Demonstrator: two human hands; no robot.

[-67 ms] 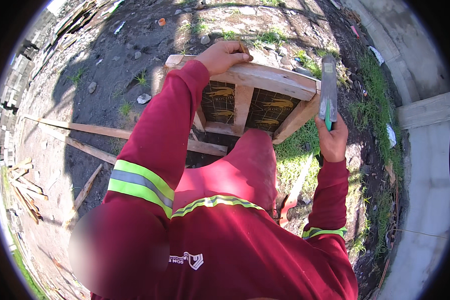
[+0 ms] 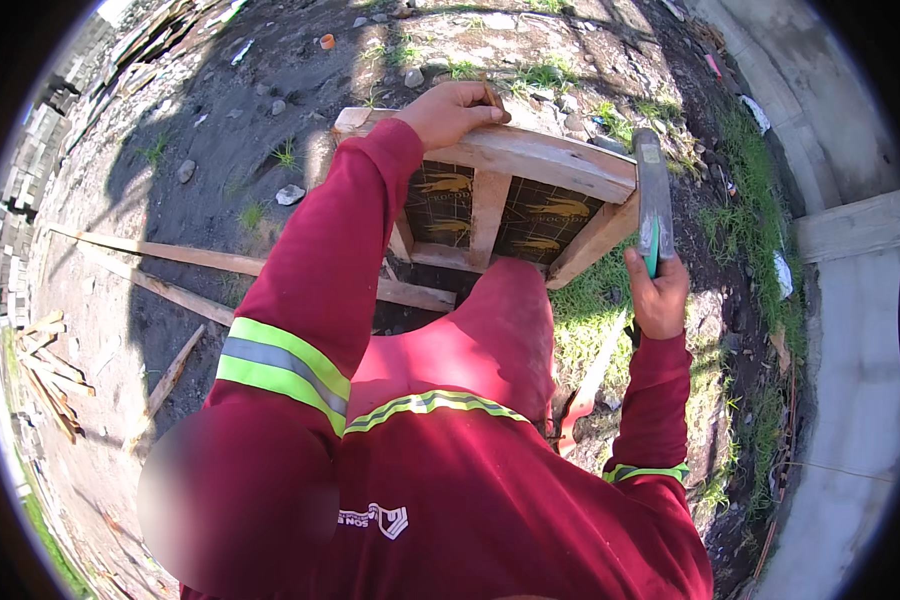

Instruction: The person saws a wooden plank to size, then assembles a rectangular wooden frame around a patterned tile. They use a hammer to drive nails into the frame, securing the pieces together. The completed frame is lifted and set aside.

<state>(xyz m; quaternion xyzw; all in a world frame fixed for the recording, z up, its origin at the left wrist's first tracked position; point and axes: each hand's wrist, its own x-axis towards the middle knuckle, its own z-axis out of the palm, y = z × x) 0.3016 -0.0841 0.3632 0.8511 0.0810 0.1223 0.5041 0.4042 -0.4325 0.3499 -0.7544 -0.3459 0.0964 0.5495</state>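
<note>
My left hand [image 2: 455, 115] is closed at the top edge of a wooden frame [image 2: 560, 163], its fingertips round a thin brown piece [image 2: 494, 98] whose kind I cannot make out. The frame has rough pale timber bars and dark printed panels [image 2: 545, 215] behind them, and it leans up in front of my legs. My right hand [image 2: 660, 295] grips a long grey tool with a green part [image 2: 654, 245] at the grip; its exact kind is unclear. The grey end of the tool stands right beside the frame's right corner.
Long timber strips [image 2: 170, 252] lie on the dark soil at left, with a pile of wood scraps [image 2: 55, 375] farther out. A pale curved strip [image 2: 595, 380] with a reddish end lies below my right hand. Grass [image 2: 755, 230] and a concrete wall edge [image 2: 840, 380] run along the right.
My right hand and the grey tool have shifted slightly down and to the left, near the frame's corner. My left hand keeps its place on the frame.
</note>
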